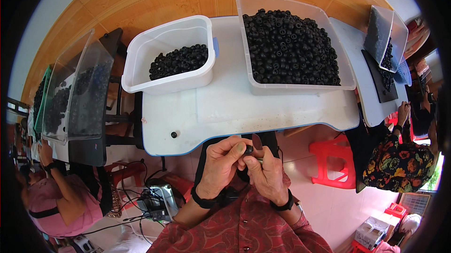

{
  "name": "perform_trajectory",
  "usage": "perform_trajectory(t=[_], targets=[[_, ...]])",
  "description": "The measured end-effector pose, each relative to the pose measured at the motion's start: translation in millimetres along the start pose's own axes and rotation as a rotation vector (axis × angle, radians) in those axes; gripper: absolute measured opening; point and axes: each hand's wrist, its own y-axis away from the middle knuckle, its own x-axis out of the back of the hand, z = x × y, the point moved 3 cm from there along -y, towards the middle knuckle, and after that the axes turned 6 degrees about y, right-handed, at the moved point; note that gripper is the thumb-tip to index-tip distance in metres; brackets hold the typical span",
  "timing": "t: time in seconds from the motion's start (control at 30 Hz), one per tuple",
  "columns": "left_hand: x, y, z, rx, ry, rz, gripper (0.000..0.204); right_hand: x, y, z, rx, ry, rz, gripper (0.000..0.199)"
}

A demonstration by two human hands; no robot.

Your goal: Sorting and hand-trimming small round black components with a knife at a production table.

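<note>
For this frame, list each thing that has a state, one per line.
Left hand: closed on the small black ring, by the fingertips.
Right hand: closed on the same ring.
Small black ring: pinched between both hands, off the table.
White tub: open, partly filled with black rings.
Clear bin: open, heaped with black rings.
Loose black ring: lying alone on the white table.

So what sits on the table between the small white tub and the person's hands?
In the head view, one loose black ring lies on the white table between the white tub and the hands; otherwise that stretch is bare.
</note>
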Motion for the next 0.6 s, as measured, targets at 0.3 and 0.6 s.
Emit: perform_trajectory(t=[0.3, 0.6], targets=[[-5.0, 0.7, 3.2, -0.001, 0.018, -0.045, 0.019, 2.0, 2.3, 0.7, -0.084, -0.075, -0.021, 0.025], [-4.7, 2.3, 7.1, -0.042, -0.053, -0.174, 0.018, 3.9, 5.5, 3.3, -0.02, -0.415, -0.091, 0.018]])
